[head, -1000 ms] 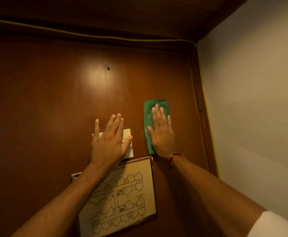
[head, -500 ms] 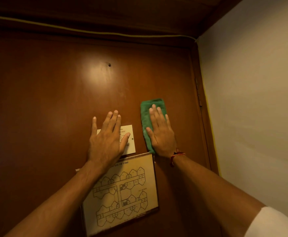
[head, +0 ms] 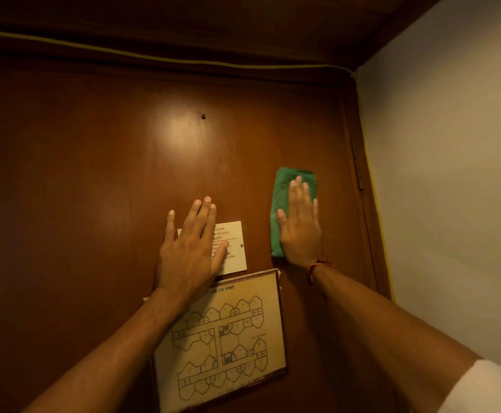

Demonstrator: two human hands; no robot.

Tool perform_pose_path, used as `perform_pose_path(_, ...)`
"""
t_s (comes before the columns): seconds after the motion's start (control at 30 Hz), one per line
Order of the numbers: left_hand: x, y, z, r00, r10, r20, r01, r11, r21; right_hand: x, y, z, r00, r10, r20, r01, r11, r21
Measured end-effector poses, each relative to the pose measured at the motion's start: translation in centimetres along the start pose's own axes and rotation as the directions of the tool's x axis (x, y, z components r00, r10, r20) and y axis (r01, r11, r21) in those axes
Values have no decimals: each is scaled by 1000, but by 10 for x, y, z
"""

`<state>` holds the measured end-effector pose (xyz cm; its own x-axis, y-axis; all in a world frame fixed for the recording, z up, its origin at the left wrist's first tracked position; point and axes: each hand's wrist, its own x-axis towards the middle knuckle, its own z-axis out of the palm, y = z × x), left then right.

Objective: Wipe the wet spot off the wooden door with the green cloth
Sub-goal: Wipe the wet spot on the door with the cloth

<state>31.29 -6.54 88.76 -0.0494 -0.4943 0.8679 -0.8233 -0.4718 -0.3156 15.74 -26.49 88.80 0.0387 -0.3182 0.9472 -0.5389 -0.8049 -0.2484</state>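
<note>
The right hand (head: pixel 300 228) lies flat and open against the wooden door (head: pixel 94 189), palm pressing the green cloth (head: pixel 282 192) to the wood with the fingers straight and close together, not curled around anything. The cloth is folded into a tall narrow pad; its top edge shows just beyond the fingertips and a long strip of it shows along the thumb side, running down to about the heel of the palm. A red thread bracelet (head: pixel 317 268) circles the wrist just below this hand, and a white sleeve (head: pixel 487 389) covers the upper arm near the lower corner of the view. The left hand (head: pixel 191 251) is also flat and open on the door, fingers slightly spread, holding nothing; it lies across a small cream notice card (head: pixel 233 248) whose printed lines show beside its thumb. Below that hand's wrist hangs a framed floor plan (head: pixel 228 338), tilted a little, its upper corner close under the cloth. Beyond the left fingertips a bright glare patch sits on the varnish beside a small dark hole (head: pixel 203 116). I cannot tell where the wet spot lies. Past the right hand's little finger, the door's hinge (head: pixel 358 171) meets a pale wall (head: pixel 451 174).
</note>
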Motion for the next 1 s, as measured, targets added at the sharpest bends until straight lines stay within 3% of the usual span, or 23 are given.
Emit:
perform_pose_path(0.1,1,4,2,1000,-6,3,6,1000,18,20,-14,-6,998,63,-20,-63,998,0)
perform_pose_path(0.2,2,9,5,1000,-31,-1,31,999,16,-2,-23,-5,982,-186,44,186,983,2)
perform_pose_path(0.27,2,10,5,999,-35,-2,35,999,23,-23,-13,-1,970,-232,69,230,973,37)
perform_pose_path(0.47,3,9,5,999,-35,20,35,999,30,22,-17,-2,997,72,-28,-71,996,49)
perform_pose_path(0.67,0,9,6,999,-41,-7,41,999,13,-2,-22,-3,960,-276,53,275,961,32)
perform_pose_path(0.73,0,9,6,999,-40,-1,40,999,6,-13,2,-1,977,-213,27,212,977,38)
perform_pose_path(0.9,4,14,7,998,-56,19,56,998,16,24,36,-5,982,182,-54,-179,982,59)
perform_pose_path(1.0,4,21,7,997,-80,12,80,997,19,58,18,-12,989,139,-53,-137,990,37)
